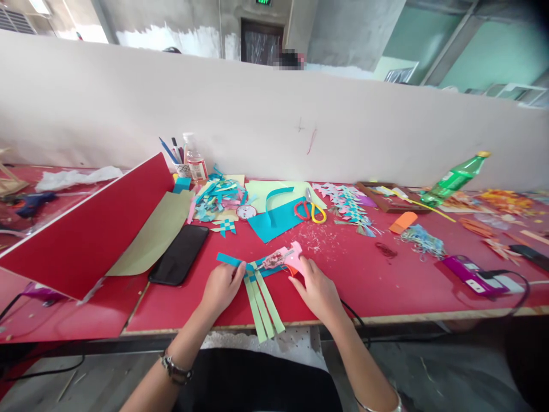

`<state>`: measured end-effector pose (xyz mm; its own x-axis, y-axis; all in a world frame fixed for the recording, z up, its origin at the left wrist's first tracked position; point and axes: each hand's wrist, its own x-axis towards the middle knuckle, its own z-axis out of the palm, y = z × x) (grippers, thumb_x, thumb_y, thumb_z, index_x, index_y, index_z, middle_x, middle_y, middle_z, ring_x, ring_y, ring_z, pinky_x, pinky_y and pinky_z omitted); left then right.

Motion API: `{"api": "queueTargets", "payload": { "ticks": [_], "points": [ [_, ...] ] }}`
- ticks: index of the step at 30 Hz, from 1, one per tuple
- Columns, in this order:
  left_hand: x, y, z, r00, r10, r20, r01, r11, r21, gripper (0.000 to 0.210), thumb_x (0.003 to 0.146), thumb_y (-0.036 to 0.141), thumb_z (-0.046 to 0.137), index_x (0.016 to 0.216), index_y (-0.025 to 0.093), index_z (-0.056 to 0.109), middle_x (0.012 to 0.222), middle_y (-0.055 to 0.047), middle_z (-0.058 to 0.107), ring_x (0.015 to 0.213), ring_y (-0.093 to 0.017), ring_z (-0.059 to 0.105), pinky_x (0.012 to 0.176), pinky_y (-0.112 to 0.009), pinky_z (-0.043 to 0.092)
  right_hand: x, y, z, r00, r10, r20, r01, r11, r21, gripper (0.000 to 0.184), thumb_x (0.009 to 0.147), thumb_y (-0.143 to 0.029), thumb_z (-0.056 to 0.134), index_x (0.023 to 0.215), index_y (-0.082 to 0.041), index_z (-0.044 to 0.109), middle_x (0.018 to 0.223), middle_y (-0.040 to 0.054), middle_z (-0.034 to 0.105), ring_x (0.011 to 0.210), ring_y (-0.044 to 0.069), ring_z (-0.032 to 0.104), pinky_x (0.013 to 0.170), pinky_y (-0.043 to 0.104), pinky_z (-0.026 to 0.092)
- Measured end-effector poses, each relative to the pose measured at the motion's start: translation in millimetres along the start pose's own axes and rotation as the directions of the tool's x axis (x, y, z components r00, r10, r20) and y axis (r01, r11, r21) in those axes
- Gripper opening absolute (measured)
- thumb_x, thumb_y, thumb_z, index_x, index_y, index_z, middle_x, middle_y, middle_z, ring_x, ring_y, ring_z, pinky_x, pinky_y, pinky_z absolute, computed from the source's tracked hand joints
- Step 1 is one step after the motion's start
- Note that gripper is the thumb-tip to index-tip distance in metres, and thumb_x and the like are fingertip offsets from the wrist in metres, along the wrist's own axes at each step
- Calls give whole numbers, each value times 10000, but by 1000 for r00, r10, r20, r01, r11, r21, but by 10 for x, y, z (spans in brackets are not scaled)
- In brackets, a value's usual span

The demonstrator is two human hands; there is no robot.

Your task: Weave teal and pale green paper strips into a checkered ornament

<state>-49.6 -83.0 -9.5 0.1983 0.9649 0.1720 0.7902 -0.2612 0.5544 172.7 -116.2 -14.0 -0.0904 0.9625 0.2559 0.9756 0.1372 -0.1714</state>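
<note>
My right hand [317, 287] is closed around the handle of a pink hot glue gun [283, 257] with an orange trigger. Its nozzle points left, at crossed paper strips on the red table. Those are several pale green paper strips [262, 309], fanning toward the table's front edge, and blue paper strips [229, 260] running crosswise at their top. My left hand [223, 285] pinches the woven strips at their left side, fingertips close to the nozzle. Whether the nozzle touches the paper I cannot tell.
A black phone [180, 254] and a red upright divider [94, 229] stand left. Behind lie scissors [317, 214], a blue paper sheet [274, 225] and a pile of paper scraps [219, 197]. Rightward are a green bottle [457, 180] and a purple power strip [474, 276].
</note>
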Motion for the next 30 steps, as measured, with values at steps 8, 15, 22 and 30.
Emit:
{"api": "queueTargets", "payload": {
  "ticks": [8, 15, 22, 30],
  "points": [
    [1, -6, -1, 1000, -13, 8, 13, 1000, -12, 387, 851, 359, 303, 624, 160, 546, 642, -64, 614, 629, -169, 587, 549, -225, 367, 5, -26, -70, 998, 2, 65, 0, 1000, -22, 386, 849, -296, 349, 1192, -120, 367, 1051, 137, 540, 899, 217, 567, 619, 271, 480],
    [5, -5, -4, 1000, -12, 13, 13, 1000, -22, 375, 850, 350, 305, 636, 163, 549, 645, -63, 617, 635, -168, 591, 548, -223, 376, 13, 1, -78, 995, 37, 90, -33, 999, -43, 373, 850, -261, 350, 1200, -133, 367, 1059, 134, 536, 907, 208, 564, 613, 252, 470],
    [4, -2, -6, 1000, -10, 16, 10, 999, -36, 376, 851, 347, 304, 639, 161, 553, 652, -67, 623, 643, -169, 593, 557, -225, 383, -1, 111, -24, 997, 54, 52, -51, 997, -57, 396, 861, -280, 325, 1233, -144, 348, 1116, 142, 514, 934, 207, 554, 615, 254, 468],
    [3, 8, -17, 1000, -21, 21, 22, 999, -28, 378, 853, 351, 293, 651, 163, 552, 657, -69, 625, 647, -174, 597, 553, -226, 383, -1, 165, -102, 995, 81, 65, -76, 994, -76, 359, 863, -266, 324, 1196, -138, 368, 1037, 125, 547, 864, 208, 575, 561, 250, 443]
  ]
}}
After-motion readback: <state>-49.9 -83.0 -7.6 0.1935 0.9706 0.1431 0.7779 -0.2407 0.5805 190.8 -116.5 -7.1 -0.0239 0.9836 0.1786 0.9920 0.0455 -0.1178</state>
